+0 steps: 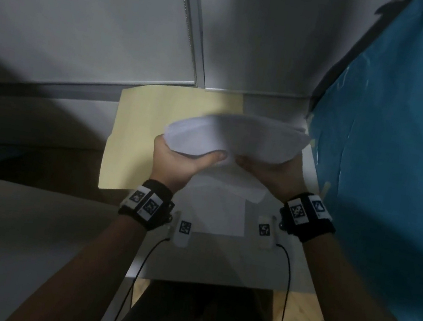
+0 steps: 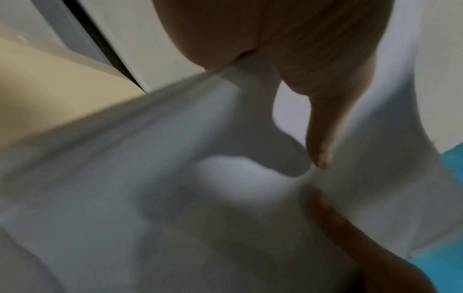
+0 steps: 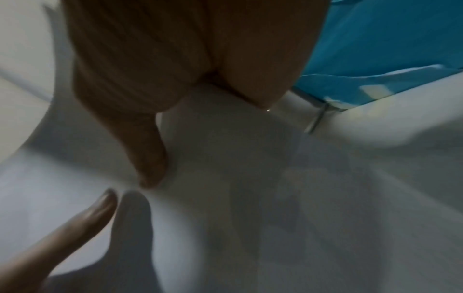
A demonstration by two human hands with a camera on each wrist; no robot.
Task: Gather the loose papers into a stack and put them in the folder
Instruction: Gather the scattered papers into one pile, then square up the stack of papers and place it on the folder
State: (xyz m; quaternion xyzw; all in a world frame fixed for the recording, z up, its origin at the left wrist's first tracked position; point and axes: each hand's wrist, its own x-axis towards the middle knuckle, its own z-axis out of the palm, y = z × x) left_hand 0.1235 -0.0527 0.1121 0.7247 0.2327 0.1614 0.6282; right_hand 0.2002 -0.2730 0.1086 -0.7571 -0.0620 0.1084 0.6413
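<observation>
A bowed stack of white papers point(image 1: 236, 139) hangs above the table, held by both hands at its near edge. My left hand point(image 1: 185, 160) grips the left part, its thumb point(image 2: 323, 138) on top and the other fingers hidden beneath. My right hand point(image 1: 265, 169) grips the right part, thumb point(image 3: 148, 154) pressed on the sheets point(image 3: 250, 198). The two thumbs nearly meet. An open manila folder point(image 1: 148, 127) lies flat under and to the left of the stack. More white sheets point(image 1: 218, 212) lie on the table below my hands.
A blue plastic sheet point(image 1: 400, 164) rises close on the right. Grey partition panels point(image 1: 89, 13) stand behind the folder. The white table point(image 1: 214, 273) ends at its front edge near my body. A pale board point(image 1: 9, 238) covers the left side. Cables run from both wristbands.
</observation>
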